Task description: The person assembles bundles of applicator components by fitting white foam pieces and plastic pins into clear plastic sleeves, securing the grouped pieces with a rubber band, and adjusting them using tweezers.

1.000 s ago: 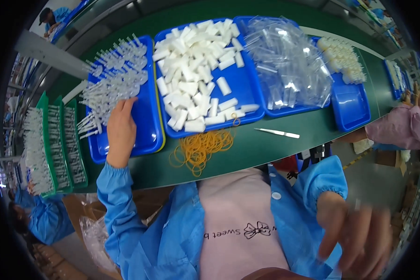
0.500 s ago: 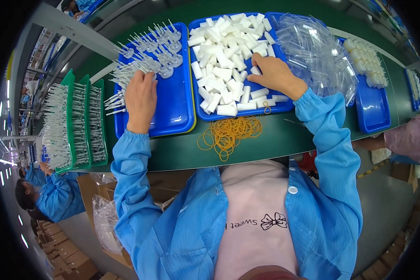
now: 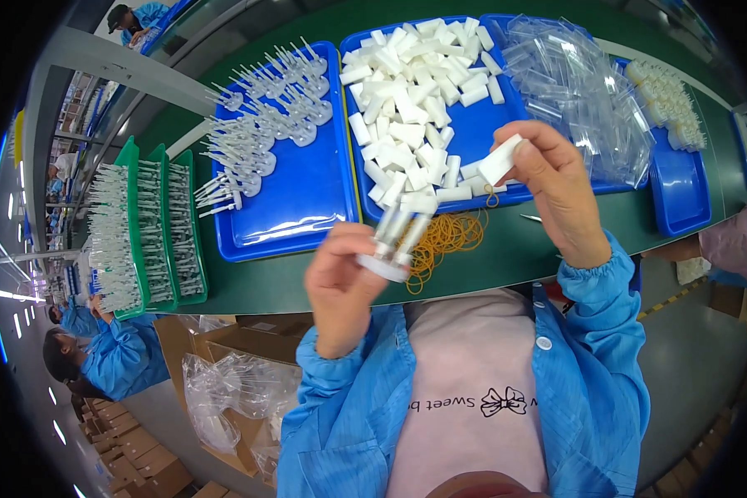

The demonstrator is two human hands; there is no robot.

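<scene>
White foam block [image 3: 500, 160], pinched by the right hand [image 3: 558, 183], could spring free if squeezed unevenly, while the left hand [image 3: 343, 278] pinches a clear disc-based plastic part [image 3: 385, 266].

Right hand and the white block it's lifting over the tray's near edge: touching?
Touching. The head view shows the right hand gripping the white block by one end.

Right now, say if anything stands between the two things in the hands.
Nothing visible stands between the white block in the right hand and the clear part in the left hand; the loose white pieces and yellow rubber bands there seem to lie lower, in the blue tray and on the table.
</scene>
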